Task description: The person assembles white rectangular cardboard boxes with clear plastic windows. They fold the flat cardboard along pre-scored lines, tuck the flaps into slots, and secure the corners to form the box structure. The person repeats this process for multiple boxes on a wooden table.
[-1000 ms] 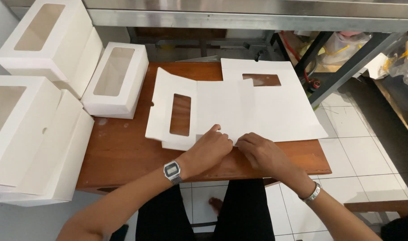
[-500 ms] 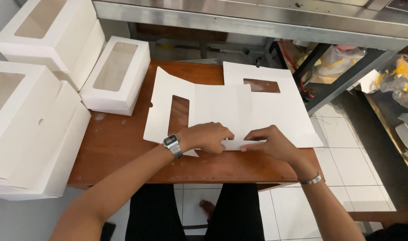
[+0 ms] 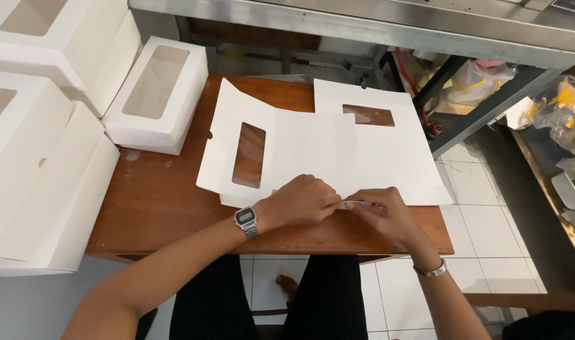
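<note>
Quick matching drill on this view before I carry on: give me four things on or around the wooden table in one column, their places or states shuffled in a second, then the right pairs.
Things:
1. flat white box blank
2. assembled window box
3. left hand
4. right hand

Places or states:
A. standing at the table's far left corner, window facing up
B. wears a thin bracelet at the wrist, fingers pinching a flap at the near edge
C. lies unfolded across the table, its cut-out showing wood
D. wears a square-faced watch at the wrist, pressing on the blank's near edge

Pairs: 1-C, 2-A, 3-D, 4-B
</note>
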